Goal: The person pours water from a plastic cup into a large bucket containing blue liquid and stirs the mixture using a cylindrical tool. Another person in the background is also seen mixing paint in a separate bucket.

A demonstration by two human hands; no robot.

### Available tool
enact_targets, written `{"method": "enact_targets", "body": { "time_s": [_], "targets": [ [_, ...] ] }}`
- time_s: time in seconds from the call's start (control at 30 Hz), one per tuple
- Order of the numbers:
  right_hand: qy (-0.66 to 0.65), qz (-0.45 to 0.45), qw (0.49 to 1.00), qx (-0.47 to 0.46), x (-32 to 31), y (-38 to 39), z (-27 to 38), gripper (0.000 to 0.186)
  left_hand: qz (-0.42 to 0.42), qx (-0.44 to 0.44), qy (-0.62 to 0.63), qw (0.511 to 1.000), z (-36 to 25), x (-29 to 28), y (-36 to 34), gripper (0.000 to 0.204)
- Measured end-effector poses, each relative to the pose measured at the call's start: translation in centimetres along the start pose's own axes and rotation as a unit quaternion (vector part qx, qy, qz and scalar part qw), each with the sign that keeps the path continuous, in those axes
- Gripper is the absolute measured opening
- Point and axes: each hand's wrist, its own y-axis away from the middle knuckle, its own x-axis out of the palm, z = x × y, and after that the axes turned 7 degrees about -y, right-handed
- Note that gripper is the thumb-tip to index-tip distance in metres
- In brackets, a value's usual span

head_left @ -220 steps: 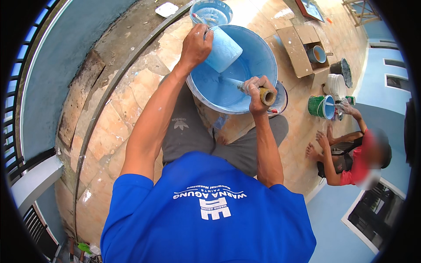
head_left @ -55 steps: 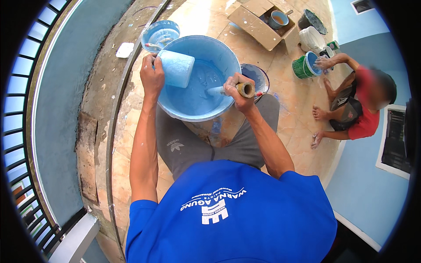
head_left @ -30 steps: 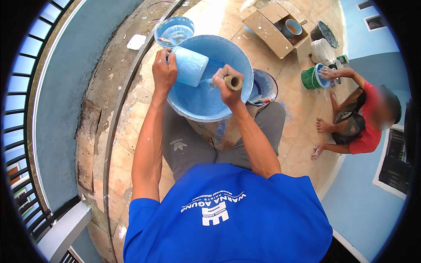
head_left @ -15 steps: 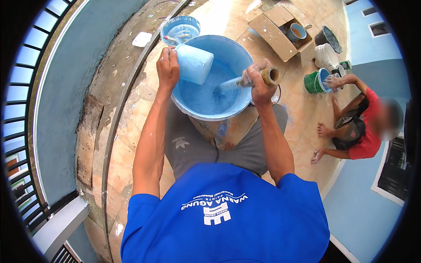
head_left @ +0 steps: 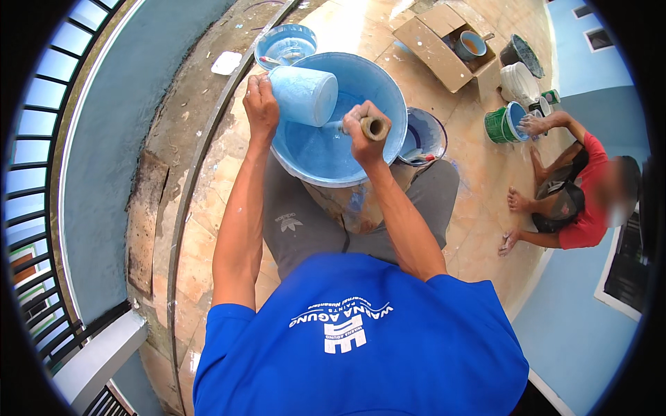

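A large blue tub point(head_left: 378, 83) stands in front of my knees with light blue paint point(head_left: 326, 156) in its bottom. My left hand point(head_left: 261, 107) grips a small paint-smeared blue pail point(head_left: 295, 93) at its rim end, tipped on its side over the tub's left part. Closed around a hollow, bamboo-like stick point(head_left: 375, 128), my right hand point(head_left: 365, 135) is over the tub's right side. The stick slants down to the left into the tub; its lower end is hidden behind the pail and hand.
A blue basin point(head_left: 286, 43) with a brush lies beyond the tub, and a dark-rimmed bucket point(head_left: 424, 132) to its right. Farther right are a cardboard box point(head_left: 437, 59), a green bucket point(head_left: 498, 125) and a squatting person in red point(head_left: 590, 201). A low wall runs along the left.
My right hand has moved left and toward me with the stick, uncovering the dark-rimmed bucket. The small pail has shifted slightly left and turned, its base now facing more to the right.
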Motion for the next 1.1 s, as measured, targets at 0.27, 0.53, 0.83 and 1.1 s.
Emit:
{"method": "enact_targets", "body": {
  "time_s": [0.27, 0.53, 0.83, 1.1],
  "targets": [
    [-0.095, 0.084, 0.986, 0.109, -5.4, 1.8, 4.4, 0.019, -0.011, 0.012, 0.009, 1.0, 0.9, 0.4, 0.0, 0.036],
    [-0.112, -0.059, 0.987, 0.102, -6.0, -2.1, 6.9, 0.012, -0.015, 0.012, 0.004, 1.0, 0.9, 0.2, 0.1, 0.038],
    [-0.039, -0.269, 0.962, -0.009, -0.5, -3.6, 0.4, 0.017, -0.026, 0.009, 0.02, 0.999, 0.7, 0.4, -0.1, 0.042],
    [-0.066, -0.162, 0.982, 0.075, 2.5, 1.5, -0.1, 0.021, -0.022, 0.006, -0.002, 1.0, 0.3, 0.4, 0.2, 0.038]
  ]
}}
